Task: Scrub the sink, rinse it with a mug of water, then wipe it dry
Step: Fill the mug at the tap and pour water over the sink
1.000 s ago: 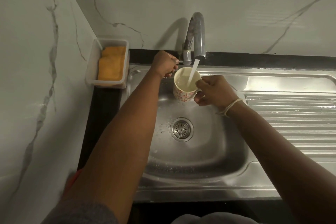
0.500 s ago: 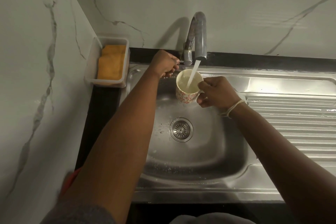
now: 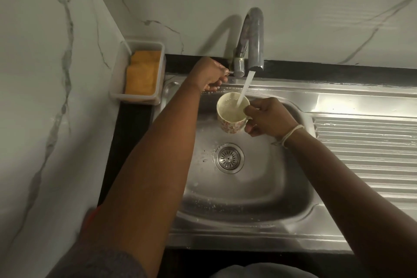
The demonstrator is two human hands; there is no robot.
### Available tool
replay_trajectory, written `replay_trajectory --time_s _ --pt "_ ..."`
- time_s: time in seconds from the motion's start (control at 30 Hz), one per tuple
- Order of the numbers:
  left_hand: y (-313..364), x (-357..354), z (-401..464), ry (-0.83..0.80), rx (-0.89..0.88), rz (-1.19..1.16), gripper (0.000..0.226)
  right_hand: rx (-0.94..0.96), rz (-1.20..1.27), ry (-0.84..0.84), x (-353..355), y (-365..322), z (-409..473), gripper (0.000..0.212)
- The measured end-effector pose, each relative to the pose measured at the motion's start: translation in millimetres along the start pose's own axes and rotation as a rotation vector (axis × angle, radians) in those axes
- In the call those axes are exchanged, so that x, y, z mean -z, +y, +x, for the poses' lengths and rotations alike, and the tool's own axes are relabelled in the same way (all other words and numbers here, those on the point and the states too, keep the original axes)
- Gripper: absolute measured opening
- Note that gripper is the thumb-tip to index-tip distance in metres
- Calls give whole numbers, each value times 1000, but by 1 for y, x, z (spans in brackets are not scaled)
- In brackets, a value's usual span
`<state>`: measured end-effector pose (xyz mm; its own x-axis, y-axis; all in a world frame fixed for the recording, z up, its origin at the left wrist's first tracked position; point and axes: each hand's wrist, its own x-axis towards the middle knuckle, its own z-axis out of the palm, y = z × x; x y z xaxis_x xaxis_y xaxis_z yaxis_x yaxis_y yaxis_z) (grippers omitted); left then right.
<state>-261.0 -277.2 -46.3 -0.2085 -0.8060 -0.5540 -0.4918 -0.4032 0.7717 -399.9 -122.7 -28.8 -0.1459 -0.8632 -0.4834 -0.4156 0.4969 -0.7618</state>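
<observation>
We fill the patterned ceramic mug, gripped in our right hand, under the running chrome tap; left hand clasps its lever, the steel sink awaiting its rinse.

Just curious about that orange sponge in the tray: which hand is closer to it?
Left. The left hand grips the tap lever just right of the sponge; the right hand holds the mug farther right, over the sink.

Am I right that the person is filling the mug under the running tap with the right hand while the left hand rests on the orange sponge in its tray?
Not quite: in the head view the left hand grips the tap lever, not the orange sponge. The right hand does hold the mug under the running tap.
</observation>
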Motion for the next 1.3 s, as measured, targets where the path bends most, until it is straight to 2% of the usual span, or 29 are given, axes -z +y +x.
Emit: replay_trajectory --time_s 0.4,0.6,0.87,1.03,1.13,1.2,1.23,1.3 --pt "2 1 0 -12 23 1 12 43 21 6 7 -7 5 30" --pt "0 3 3 -91 123 36 31 34 12 7 13 -4 8 30" --pt "1 4 8 -65 73 79 31 48 49 8 13 -1 8 29" --pt "5 5 6 -4 -16 157 23 93 49 17 15 -3 2 27" --pt "24 3 2 3 -226 420 24 136 42 19 19 -3 -4 25" --pt "37 -5 -5 -29 -367 611 15 168 54 15 23 -3 -9 25" --pt "39 -9 -7 -45 -408 619 11 187 59 14 26 -3 -13 24" --pt "35 -19 -9 -83 -400 528 22 223 68 17 37 0 -23 23"
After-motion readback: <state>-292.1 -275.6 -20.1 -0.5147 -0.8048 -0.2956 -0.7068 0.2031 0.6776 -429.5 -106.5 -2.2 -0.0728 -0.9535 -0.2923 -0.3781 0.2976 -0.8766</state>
